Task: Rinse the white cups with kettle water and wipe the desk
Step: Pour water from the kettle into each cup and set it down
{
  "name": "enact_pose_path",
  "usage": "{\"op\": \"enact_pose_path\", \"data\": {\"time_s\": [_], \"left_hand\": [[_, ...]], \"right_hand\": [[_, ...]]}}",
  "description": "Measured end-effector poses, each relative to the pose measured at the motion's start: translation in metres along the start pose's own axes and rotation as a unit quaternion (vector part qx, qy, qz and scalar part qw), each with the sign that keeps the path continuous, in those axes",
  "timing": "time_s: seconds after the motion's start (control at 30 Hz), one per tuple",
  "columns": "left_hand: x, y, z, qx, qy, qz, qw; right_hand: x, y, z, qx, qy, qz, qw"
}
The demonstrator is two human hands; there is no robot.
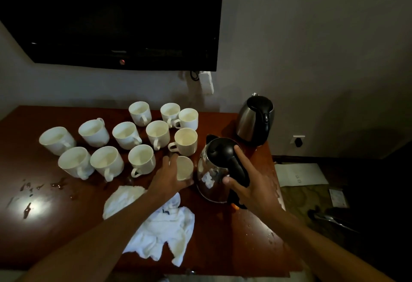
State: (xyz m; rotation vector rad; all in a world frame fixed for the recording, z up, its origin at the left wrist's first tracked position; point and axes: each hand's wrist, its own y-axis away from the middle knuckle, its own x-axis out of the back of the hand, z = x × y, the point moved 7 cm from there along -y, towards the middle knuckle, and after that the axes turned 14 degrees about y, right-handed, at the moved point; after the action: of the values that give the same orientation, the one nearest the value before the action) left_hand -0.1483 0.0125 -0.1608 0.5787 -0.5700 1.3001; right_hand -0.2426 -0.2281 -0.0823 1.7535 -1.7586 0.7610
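Observation:
Several white cups (127,134) stand in loose rows on the brown desk (223,237). My left hand (169,177) holds one white cup (184,168), tilted with its mouth toward the near kettle. My right hand (252,183) grips the black handle of that steel kettle (214,170), which stands at the desk's right side with its lid down. A crumpled white cloth (160,226) lies on the desk under my left forearm. Water drops (40,187) and a small puddle sit at the desk's left.
A second steel kettle (256,121) stands at the desk's back right corner. A dark wall-mounted television (111,18) hangs above the cups. White papers (298,173) lie on a lower surface right of the desk. Droplets speckle the desk's right edge (273,232).

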Motion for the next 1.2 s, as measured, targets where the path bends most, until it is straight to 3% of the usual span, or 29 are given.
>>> {"op": "enact_pose_path", "data": {"time_s": [0.23,0.67,1.2], "left_hand": [[0.042,0.014,0.037,-0.053,0.023,-0.003,0.998],[0.057,0.002,0.045,-0.068,-0.046,-0.1,0.992],[0.05,0.004,0.034,-0.057,-0.022,-0.093,0.994]], "right_hand": [[0.016,0.01,-0.004,0.008,0.004,0.006,1.0],[0.011,0.023,-0.013,0.01,-0.01,-0.017,1.0],[0.015,0.012,-0.033,0.042,0.021,-0.011,0.999]]}}
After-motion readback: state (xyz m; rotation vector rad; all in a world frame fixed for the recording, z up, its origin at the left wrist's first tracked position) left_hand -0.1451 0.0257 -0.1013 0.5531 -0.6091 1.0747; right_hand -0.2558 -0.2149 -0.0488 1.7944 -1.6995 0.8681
